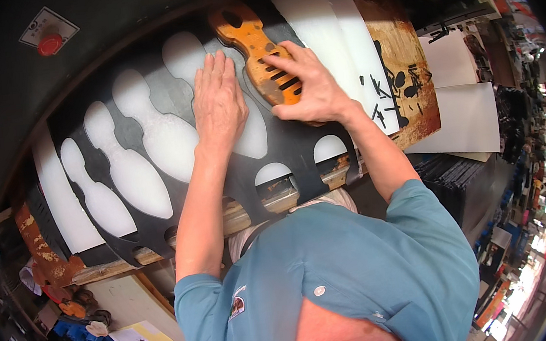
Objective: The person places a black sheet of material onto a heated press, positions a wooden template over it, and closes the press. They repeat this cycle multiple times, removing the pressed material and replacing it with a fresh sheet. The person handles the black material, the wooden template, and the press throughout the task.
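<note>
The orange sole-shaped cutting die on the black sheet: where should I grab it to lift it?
Probably the narrow waist of the orange die, coming from the right. The right hand already covers its slotted wide end; the left hand lies flat on the black sheet alongside.

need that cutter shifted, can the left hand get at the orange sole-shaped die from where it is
Probably yes: the left hand lies flat on the black sheet right beside the orange die, nothing between them, though the right hand already covers its lower end.

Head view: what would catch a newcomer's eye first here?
A black sheet cut through with rows of pale, pin-shaped holes spans the bench. The left hand lies flat on it at centre. Just right, the right hand presses an orange wooden cutting form onto the sheet.
</note>
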`<state>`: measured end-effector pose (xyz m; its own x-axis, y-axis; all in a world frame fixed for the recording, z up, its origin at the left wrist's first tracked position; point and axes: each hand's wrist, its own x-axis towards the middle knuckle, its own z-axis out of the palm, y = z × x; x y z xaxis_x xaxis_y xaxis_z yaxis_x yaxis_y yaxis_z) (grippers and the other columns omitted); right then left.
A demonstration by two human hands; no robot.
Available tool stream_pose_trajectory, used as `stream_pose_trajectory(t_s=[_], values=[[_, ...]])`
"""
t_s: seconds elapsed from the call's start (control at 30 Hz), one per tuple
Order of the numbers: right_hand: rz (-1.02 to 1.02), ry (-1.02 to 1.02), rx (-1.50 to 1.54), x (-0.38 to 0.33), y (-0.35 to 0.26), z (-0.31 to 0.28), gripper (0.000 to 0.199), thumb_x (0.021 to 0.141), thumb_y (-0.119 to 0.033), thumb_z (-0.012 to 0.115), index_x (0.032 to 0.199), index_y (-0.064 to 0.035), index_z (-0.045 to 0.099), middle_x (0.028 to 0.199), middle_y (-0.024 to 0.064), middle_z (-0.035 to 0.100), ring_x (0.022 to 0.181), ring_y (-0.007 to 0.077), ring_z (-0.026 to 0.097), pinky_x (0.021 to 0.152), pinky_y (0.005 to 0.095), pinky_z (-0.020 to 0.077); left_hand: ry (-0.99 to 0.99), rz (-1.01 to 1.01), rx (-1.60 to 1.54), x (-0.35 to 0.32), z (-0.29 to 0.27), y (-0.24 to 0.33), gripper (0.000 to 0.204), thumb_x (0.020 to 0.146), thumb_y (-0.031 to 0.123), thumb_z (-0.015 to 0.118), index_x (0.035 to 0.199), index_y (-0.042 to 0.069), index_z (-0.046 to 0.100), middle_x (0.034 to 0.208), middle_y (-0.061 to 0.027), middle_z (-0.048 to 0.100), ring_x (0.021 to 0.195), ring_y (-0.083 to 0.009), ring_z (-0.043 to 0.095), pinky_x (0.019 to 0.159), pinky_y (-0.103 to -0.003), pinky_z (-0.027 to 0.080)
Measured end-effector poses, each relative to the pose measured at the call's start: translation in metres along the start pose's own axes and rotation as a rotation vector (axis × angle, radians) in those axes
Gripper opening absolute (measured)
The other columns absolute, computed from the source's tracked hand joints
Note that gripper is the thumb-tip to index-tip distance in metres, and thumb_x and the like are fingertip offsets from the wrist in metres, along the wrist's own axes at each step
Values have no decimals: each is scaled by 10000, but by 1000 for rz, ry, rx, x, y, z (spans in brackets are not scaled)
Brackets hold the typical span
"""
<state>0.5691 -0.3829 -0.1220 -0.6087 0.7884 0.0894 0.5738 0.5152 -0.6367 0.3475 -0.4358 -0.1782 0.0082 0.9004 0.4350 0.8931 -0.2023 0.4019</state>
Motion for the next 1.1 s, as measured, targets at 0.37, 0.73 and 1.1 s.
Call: stream_pose_trajectory(t_s=[0.37,0.73,1.1], values=[[264,100,1128,-15,7,-5,842,765,-216,762,1527,71,546,1364,149,669,1187,174,638,1038,273,480,-11,-56,-49,-3,-11,-13,356,1013,109,642,1320,-65,690,1436,-230,663,1412,-406,573,1197,-513,446],[322,281,1268,-37,-6,-6,843,817,-183,768,1554,107,478,1341,177,680,1211,217,682,1072,306,543,-108,-473,-644,-9,-39,44,559,988,255,730,1401,-108,630,1389,-347,645,1298,-454,618,1127,-459,490],[-114,394,-328,-3,10,0,586,790,-262,844,1291,15,720,1443,266,579,1340,466,527,1152,516,445,-58,-108,26,13,1,-27,413,1041,114,610,1407,-75,629,1548,-273,564,1494,-435,484,1250,-544,371]])
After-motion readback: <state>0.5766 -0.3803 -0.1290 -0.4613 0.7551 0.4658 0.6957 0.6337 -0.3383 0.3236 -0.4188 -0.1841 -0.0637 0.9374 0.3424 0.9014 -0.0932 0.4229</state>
